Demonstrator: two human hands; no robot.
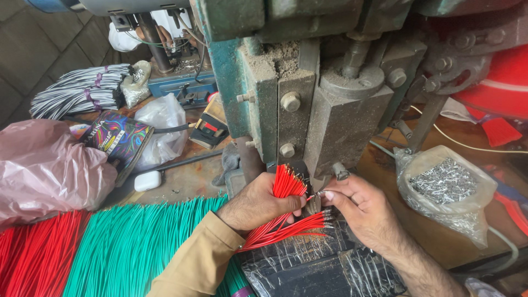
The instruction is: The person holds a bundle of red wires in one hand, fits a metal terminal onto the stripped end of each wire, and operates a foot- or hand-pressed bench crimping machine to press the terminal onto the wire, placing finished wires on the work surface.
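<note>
My left hand (257, 202) grips a bundle of short red wires (284, 185) with bare metal tips, held upright just under the grey press head (341, 118). My right hand (360, 208) pinches a small metal terminal (319, 193) at the die beneath the press. A second fan of red wires (291, 227) with tips pointing right lies below my hands on black plastic-wrapped sheet (319, 264).
Green cut wires (137, 247) and red cut wires (33, 258) lie in rows at the lower left. A clear bag of metal terminals (446, 184) sits at right. A pink plastic bag (44, 165), a white earbud case (147, 180) and a white-grey wire bundle (80, 91) are at left.
</note>
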